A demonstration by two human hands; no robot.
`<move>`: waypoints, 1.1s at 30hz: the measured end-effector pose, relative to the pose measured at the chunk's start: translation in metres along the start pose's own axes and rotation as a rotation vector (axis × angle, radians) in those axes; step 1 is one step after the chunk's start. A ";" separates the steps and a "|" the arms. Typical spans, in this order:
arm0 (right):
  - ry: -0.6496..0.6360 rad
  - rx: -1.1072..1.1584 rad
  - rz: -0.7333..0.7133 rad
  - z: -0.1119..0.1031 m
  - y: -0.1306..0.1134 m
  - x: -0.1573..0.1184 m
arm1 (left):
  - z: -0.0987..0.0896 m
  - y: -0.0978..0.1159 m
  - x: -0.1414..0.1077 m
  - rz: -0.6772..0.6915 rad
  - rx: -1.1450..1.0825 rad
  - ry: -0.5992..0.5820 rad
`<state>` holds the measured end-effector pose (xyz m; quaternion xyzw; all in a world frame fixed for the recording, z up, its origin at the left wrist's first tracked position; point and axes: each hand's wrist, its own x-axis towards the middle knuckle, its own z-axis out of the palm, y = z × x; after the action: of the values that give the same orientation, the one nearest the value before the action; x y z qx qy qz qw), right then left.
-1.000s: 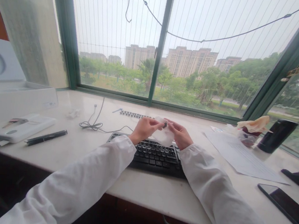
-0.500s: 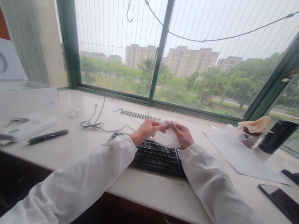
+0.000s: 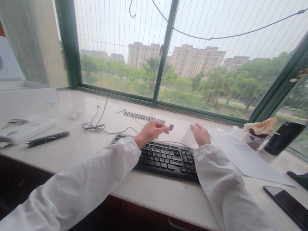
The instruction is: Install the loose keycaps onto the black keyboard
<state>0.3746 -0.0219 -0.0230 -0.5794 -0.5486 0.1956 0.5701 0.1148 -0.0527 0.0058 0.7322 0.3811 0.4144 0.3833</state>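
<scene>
My left hand (image 3: pixel 152 131) is over the back edge of the black keyboard (image 3: pixel 169 161), its thumb and fingertips closed on a small dark keycap (image 3: pixel 171 127). To the right, above the keyboard's back right part, my right hand (image 3: pixel 201 134) pinches a thin white tissue (image 3: pixel 188 136) that hangs down, blurred. The two hands are apart. Behind my left hand lie rows of small dark keycaps (image 3: pixel 139 116) on the white table. Some keyboard positions near the back look bare of caps.
On the left are a white box (image 3: pixel 17 99), a black pen (image 3: pixel 48 139), a white power bank (image 3: pixel 24 130) with keys, and a coiled cable (image 3: pixel 93 127). Printed paper (image 3: pixel 250 158), a black phone (image 3: pixel 293 209) and a dark cylinder (image 3: pixel 284 138) are on the right.
My right hand has moved right, away from my left hand, taking the tissue off the keycap. The keycap stays in my left fingers, and more of the keyboard shows.
</scene>
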 end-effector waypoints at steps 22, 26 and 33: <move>-0.552 -0.103 -0.269 0.008 -0.067 -0.046 | 0.001 -0.001 0.000 0.223 0.255 0.008; -0.769 -0.088 -0.168 -0.005 -0.070 -0.043 | 0.004 0.001 -0.004 0.229 0.232 -0.122; -1.005 -0.181 0.000 -0.012 -0.066 -0.041 | 0.013 -0.002 -0.013 0.339 0.302 -0.259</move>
<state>0.3442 -0.0790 0.0219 -0.4608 -0.7699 0.4015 0.1836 0.1212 -0.0668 -0.0049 0.8815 0.2582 0.3138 0.2403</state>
